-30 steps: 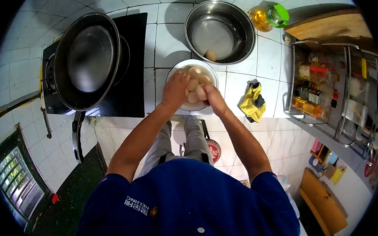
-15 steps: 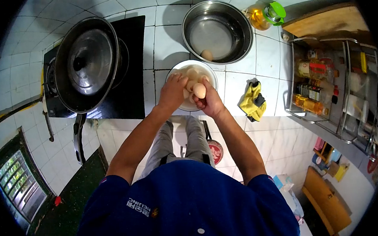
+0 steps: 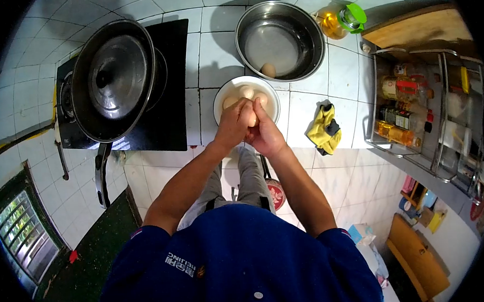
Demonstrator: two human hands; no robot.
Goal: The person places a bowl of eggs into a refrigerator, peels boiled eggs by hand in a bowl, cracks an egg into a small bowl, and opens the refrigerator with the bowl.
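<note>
Lying between left grip (image 3: 234,122) and right grip (image 3: 267,135), an egg (image 3: 252,118) shows.

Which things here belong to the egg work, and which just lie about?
Belong: held egg, white bowl with eggs, probably steel basin with its single egg.

Apparently lying about: yellow-and-black cloth or glove, green-lidded jug, frying pan, rack bottles.

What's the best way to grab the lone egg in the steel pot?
Probably from above, through the open top of the steel pot, fingers lightly pinching the lone egg across its left and right sides. It lies close to the pot's near wall, which crowds that side; its rounded shell suits curved fingers.
</note>
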